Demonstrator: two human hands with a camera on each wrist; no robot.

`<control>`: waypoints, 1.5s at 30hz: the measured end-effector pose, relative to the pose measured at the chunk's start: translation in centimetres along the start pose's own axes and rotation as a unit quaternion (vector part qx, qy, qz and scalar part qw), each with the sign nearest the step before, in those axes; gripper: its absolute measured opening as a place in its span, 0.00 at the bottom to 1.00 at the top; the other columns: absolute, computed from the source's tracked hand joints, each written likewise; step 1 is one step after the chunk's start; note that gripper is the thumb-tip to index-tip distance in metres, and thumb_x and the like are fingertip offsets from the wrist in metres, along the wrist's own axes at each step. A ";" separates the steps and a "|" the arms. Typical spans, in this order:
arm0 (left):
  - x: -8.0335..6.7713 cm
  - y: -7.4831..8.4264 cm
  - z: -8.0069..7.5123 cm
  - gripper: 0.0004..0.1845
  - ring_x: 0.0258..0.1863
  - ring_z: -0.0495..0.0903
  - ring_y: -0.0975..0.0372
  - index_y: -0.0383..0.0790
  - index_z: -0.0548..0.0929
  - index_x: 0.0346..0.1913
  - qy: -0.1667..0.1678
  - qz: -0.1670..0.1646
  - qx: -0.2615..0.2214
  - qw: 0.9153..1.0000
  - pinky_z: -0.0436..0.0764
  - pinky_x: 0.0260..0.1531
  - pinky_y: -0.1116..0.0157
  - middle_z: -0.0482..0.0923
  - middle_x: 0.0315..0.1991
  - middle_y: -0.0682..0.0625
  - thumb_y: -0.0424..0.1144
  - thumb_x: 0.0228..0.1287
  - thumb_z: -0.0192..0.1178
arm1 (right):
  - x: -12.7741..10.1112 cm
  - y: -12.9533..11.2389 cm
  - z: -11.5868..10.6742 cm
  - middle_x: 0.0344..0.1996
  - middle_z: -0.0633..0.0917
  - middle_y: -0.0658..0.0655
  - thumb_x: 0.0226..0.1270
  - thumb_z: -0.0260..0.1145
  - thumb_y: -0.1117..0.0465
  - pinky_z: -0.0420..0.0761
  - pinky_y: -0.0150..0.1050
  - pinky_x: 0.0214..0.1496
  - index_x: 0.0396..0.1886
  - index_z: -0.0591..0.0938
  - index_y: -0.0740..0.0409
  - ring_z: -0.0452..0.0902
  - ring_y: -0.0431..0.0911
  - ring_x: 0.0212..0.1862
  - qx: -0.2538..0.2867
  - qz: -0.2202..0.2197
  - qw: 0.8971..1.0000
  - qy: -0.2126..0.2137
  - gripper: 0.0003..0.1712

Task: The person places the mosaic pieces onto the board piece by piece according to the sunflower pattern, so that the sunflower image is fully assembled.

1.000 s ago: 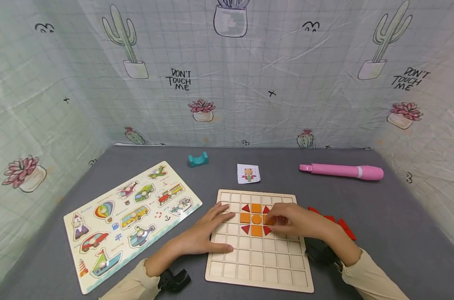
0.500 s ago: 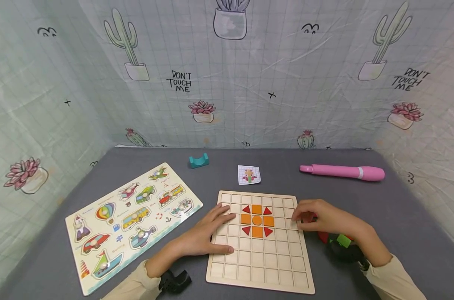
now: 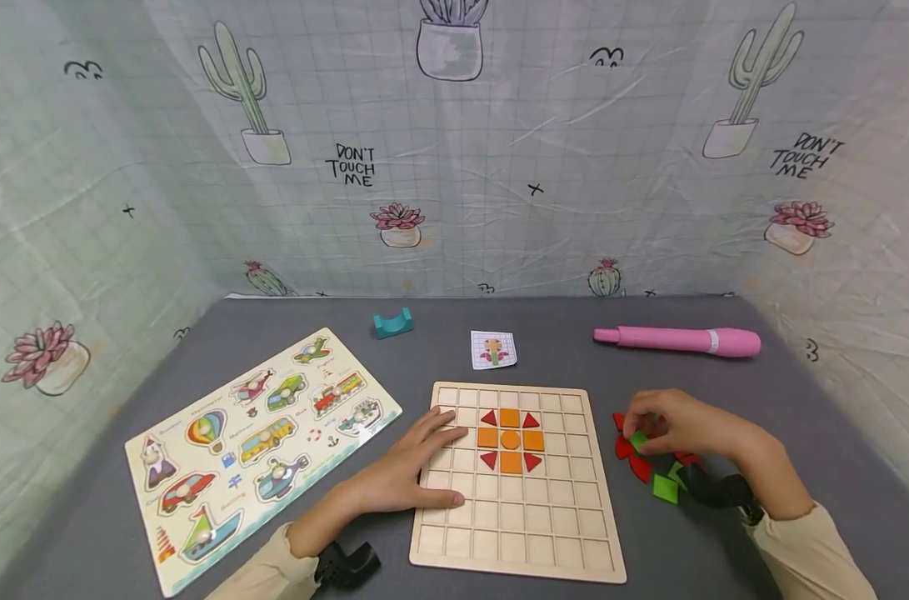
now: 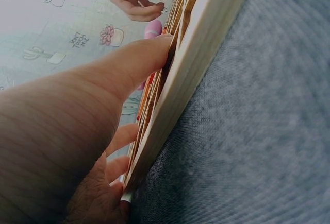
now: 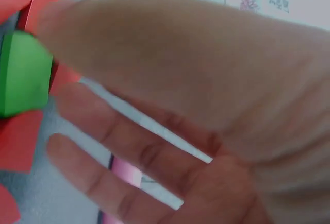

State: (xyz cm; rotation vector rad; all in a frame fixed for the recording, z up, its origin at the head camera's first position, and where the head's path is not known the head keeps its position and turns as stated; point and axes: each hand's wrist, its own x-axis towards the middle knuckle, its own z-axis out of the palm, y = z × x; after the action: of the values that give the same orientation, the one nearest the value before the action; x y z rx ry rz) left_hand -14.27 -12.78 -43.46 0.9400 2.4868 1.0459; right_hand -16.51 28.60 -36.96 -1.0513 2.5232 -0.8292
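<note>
My left hand (image 3: 405, 467) rests on the left edge of a square wooden grid board (image 3: 529, 550), fingers and thumb spread over its cells. On the board several orange squares (image 3: 533, 440) surround an orange disc (image 3: 510, 439), with red triangles (image 3: 532, 462) at the corners. My right hand (image 3: 679, 425) reaches over loose pieces to the right of the board. A green piece (image 3: 638, 442) shows right at its thumb and index fingertips, which stand apart in the left wrist view. Red pieces (image 3: 639, 467) and another green square (image 3: 665, 489) lie around it.
A picture knob puzzle (image 3: 259, 458) lies at the left. Behind the board are a small pattern card (image 3: 493, 350), a teal curved block (image 3: 393, 323) and a pink pen-like tube (image 3: 679, 340). A cactus-print cloth (image 3: 454, 183) hangs behind the grey table.
My right hand has left the orange square at the flower's right side, which now lies in its cell, and has moved right to the loose pieces. The left hand stays on the board.
</note>
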 end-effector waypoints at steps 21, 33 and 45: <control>0.0 -0.1 0.0 0.44 0.78 0.37 0.50 0.47 0.64 0.73 0.003 0.002 0.012 1.000 0.54 0.67 0.38 0.48 0.77 0.47 0.57 0.57 0.68 | 0.6 1.5 0.9 0.33 0.77 0.50 0.53 0.76 0.68 0.82 0.36 0.35 0.35 0.81 0.59 0.75 0.41 0.34 -0.019 0.025 0.999 0.017 0.12; 0.0 -0.1 0.0 0.43 0.78 0.37 0.50 0.46 0.64 0.73 0.001 0.005 0.002 1.000 0.53 0.67 0.37 0.47 0.77 0.47 0.56 0.57 0.68 | 0.6 1.3 1.0 0.31 0.76 0.48 0.51 0.76 0.68 0.78 0.34 0.33 0.34 0.81 0.57 0.72 0.38 0.31 -0.013 0.019 1.000 0.021 0.13; 0.0 0.1 0.0 0.43 0.78 0.37 0.50 0.47 0.64 0.73 0.002 0.001 0.004 1.000 0.54 0.67 0.37 0.47 0.77 0.47 0.56 0.57 0.68 | 0.7 0.7 1.1 0.29 0.77 0.46 0.52 0.75 0.68 0.76 0.33 0.31 0.35 0.80 0.57 0.72 0.37 0.30 -0.004 0.045 0.999 0.003 0.13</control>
State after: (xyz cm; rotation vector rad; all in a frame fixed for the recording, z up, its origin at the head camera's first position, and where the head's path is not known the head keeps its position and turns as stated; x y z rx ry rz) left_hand -14.20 -12.77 -43.44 0.9447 2.4952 1.0405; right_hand -16.89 28.07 -38.32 -0.9319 2.5600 -0.8004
